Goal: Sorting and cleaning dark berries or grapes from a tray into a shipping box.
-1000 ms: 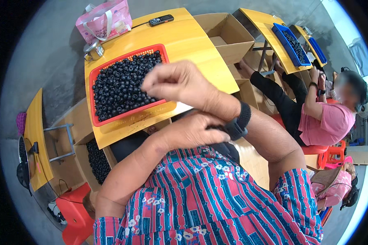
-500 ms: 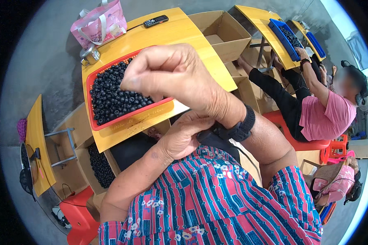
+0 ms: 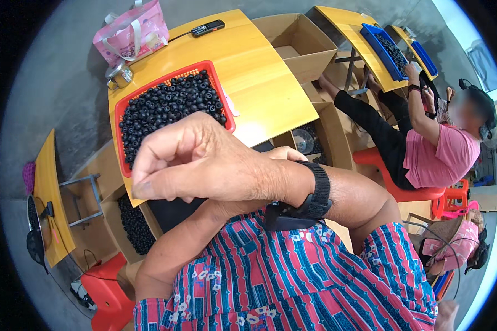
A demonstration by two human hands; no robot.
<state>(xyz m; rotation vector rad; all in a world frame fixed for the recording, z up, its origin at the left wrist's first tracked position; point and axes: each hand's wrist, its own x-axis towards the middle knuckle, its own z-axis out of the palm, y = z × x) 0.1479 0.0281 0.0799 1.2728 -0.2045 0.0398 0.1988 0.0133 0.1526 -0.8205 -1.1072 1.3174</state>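
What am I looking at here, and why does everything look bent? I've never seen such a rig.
There's no machine: these are a person's bare hands. Every picture comes from one head-worn fisheye camera looking down, which bends straight edges. The right hand, fingers curled, appears before the red basket; I can't tell whether it holds anything. The left hand is mostly hidden behind the right wrist. On the yellow table are the basket of blueberry-like pieces, a pink bag and a keypad phone.
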